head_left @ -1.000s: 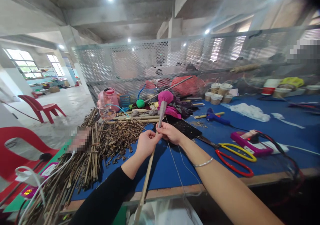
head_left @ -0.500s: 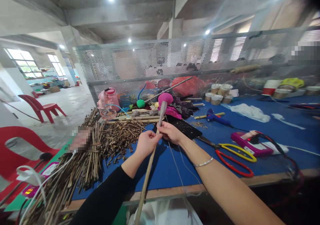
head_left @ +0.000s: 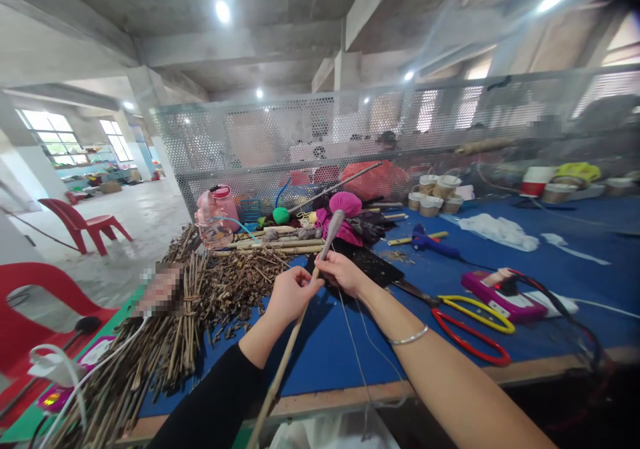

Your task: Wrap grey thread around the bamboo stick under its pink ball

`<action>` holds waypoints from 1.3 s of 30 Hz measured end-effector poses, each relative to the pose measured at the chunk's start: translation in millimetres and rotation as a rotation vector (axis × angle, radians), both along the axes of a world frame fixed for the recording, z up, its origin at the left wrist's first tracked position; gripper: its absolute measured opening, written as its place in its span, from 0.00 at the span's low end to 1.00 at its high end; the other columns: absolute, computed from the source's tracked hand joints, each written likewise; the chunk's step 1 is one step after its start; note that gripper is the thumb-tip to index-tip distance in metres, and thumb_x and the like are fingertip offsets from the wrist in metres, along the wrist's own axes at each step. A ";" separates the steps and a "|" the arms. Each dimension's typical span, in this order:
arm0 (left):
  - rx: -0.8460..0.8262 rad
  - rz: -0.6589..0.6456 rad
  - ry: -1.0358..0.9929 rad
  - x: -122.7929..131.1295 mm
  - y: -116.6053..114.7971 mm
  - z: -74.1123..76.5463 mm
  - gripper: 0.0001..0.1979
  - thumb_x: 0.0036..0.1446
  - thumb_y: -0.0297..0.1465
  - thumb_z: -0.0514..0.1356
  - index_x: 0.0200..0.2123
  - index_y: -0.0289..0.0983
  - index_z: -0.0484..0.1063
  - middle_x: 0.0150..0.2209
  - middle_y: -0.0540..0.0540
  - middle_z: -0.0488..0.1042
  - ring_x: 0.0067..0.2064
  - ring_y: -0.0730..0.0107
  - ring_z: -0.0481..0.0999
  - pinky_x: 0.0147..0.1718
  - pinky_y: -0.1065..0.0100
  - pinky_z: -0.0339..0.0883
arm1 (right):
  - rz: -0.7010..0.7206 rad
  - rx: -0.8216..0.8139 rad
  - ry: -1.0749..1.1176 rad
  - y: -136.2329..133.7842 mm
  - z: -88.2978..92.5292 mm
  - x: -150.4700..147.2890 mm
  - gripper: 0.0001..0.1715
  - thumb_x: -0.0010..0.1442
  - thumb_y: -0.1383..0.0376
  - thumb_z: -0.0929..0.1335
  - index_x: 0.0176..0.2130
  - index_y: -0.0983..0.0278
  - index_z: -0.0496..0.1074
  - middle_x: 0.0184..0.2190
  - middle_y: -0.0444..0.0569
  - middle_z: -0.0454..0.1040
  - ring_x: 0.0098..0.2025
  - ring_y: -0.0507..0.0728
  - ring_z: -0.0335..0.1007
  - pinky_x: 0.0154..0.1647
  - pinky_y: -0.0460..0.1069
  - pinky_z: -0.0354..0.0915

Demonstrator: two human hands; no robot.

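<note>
Here you are, both hands closed on the stick (head_left: 287, 352): your left hand (head_left: 291, 294) pinches it, your right hand (head_left: 343, 272) just above, below the grey tip (head_left: 333, 228). It slants over the front of the worktop (head_left: 340, 369), lower end past the edge. Watch that loose thread (head_left: 355, 349) dangling below your right hand! It could snag on the edge and tug, and a slack pinch might let the stick twist.

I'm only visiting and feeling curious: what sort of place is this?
Probably a craft workshop: a blue worktable bears bundled dry stems and big scissors with red and yellow handles.
</note>
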State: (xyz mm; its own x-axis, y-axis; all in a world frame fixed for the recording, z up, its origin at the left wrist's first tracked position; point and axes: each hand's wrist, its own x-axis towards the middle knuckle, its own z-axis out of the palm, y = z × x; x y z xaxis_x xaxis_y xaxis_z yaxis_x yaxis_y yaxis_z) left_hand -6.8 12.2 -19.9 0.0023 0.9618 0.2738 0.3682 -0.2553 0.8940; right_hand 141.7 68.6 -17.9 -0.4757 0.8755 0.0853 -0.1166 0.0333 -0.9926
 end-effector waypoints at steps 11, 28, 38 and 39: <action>-0.391 -0.164 -0.225 9.6 -7.2 9.9 0.18 0.54 0.44 0.52 0.38 0.35 0.65 0.23 0.50 0.67 0.18 0.77 0.64 0.18 0.73 0.56 | 0.004 -0.004 0.025 -2.4 5.2 -0.9 0.19 0.48 0.55 0.70 0.30 0.63 0.59 0.13 0.33 0.51 0.13 0.44 0.39 0.13 0.43 0.35; -0.691 -0.383 -0.376 16.7 9.2 16.4 0.18 0.46 0.44 0.58 0.22 0.39 0.53 0.15 0.60 0.47 0.14 0.83 0.42 0.14 0.76 0.36 | 0.067 -0.051 0.100 3.0 1.2 -1.4 0.20 0.46 0.55 0.71 0.30 0.64 0.60 0.16 0.36 0.64 0.11 0.42 0.43 0.11 0.43 0.37; -0.398 -0.072 -0.257 21.3 6.7 7.9 0.20 0.43 0.42 0.62 0.20 0.39 0.54 0.13 0.59 0.53 0.13 0.82 0.51 0.14 0.75 0.44 | 0.097 -0.059 0.165 2.8 -1.8 -4.8 0.19 0.48 0.57 0.70 0.35 0.64 0.61 0.17 0.36 0.63 0.13 0.43 0.42 0.12 0.42 0.37; -0.442 -0.120 -0.365 22.7 5.7 7.8 0.20 0.43 0.45 0.61 0.21 0.39 0.54 0.13 0.59 0.53 0.12 0.82 0.51 0.13 0.75 0.43 | 0.122 -0.070 0.179 2.6 -0.8 -3.6 0.19 0.48 0.58 0.70 0.36 0.64 0.61 0.18 0.36 0.63 0.13 0.43 0.42 0.12 0.42 0.36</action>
